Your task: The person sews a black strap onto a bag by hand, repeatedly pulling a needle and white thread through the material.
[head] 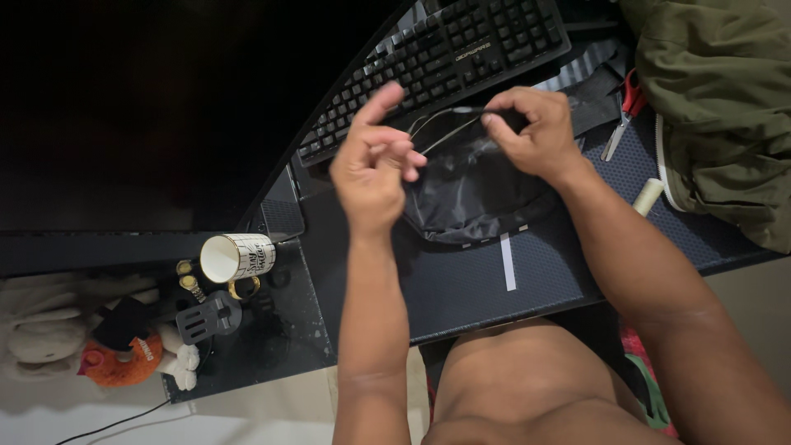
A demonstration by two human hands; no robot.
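Head view, single frame. We see both hands raised above the table [461, 288], working on a piece of black fabric [470, 189] that lies bunched on the dark mat in front of the keyboard [445, 58].

Left hand [375, 165]: fingers curled in, thumb up, tips pinched together as if on a fine thread [437, 124]. The hand is motion-blurred, so we cannot tell for certain what sits between the tips.

Right hand [535, 132]: thumb and forefinger closed on the upper edge of the black fabric, where the pale thread loops out toward the left hand. The thread runs between the two hands, just above the fabric.

Surroundings: red-handled snips [628, 103] lie right of the right hand, near a green garment [717, 99]. A cream thread spool [648, 196] rests beside the right forearm. A white mug [235, 257] lies tipped on its side at the table's left edge, near a small black stand [210, 317] and a soft toy [124, 354] on the lower surface.

Risks, our judgement:
- Thread may tangle or slip from the pinch; it is thin and barely visible against black fabric in dim light.
- If a needle is present, we cannot see it; a prick is possible for that reason.
- The right forearm could nudge the spool off the table edge.
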